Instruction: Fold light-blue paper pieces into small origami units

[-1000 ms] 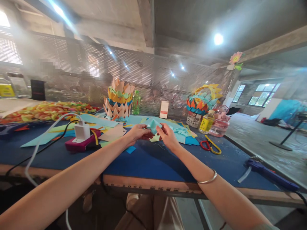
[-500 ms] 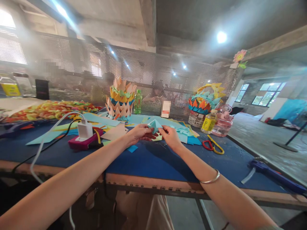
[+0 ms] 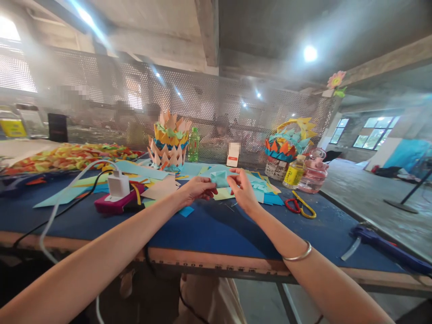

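Paper (image 3: 220, 179) now lies flatter between the hands, its raised peak of half a second ago gone.

Left hand (image 3: 200, 188) pinches the left edge; right hand (image 3: 243, 189) has loosened, fingers spread at the right edge, and whether they grip it I cannot tell. The folding seems to be between creases, with the left alone steadying the piece above the table (image 3: 202, 229). Loose sheets (image 3: 162, 186) crowd close behind and could confuse edges of similar blue. Scissors (image 3: 300, 206) and glue gun (image 3: 378, 243) sit off to the right, the power strip (image 3: 116, 204) left, apart from the fold.
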A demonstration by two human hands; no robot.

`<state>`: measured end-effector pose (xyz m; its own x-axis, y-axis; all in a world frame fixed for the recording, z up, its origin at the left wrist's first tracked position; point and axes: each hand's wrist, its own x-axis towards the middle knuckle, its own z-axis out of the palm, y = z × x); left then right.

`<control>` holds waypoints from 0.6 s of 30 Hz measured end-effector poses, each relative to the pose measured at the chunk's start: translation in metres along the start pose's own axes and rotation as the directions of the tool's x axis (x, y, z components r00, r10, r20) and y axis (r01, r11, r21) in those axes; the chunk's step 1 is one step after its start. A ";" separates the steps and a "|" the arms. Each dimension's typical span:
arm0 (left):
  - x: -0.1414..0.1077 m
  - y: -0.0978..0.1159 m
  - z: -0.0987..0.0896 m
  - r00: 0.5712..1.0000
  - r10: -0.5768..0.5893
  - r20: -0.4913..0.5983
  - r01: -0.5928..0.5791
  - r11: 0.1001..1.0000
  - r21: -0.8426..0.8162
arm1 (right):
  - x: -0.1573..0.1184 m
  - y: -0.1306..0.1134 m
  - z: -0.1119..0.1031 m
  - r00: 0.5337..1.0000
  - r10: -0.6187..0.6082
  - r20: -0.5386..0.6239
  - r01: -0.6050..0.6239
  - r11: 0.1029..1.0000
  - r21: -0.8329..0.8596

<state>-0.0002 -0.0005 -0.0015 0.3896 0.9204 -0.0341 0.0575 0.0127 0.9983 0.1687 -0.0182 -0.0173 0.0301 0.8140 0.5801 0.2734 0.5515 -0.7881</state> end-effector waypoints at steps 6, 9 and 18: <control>0.001 -0.001 -0.001 1.000 0.017 -0.006 -0.017 0.999 0.034 | 0.002 0.005 -0.002 0.997 -0.078 0.012 0.079 0.992 -0.098; -0.001 0.000 -0.001 1.000 0.012 0.007 -0.012 1.000 0.024 | 0.002 0.005 -0.003 0.992 -0.129 0.005 0.128 0.979 -0.161; -0.002 0.000 -0.001 0.998 0.061 0.005 -0.061 0.995 0.078 | -0.002 -0.003 -0.003 0.989 -0.132 0.073 0.145 0.964 -0.222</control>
<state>-0.0023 -0.0017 -0.0009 0.3970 0.9175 0.0262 0.1051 -0.0738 0.9917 0.1707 -0.0221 -0.0153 -0.0760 0.7454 0.6623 0.4812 0.6092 -0.6304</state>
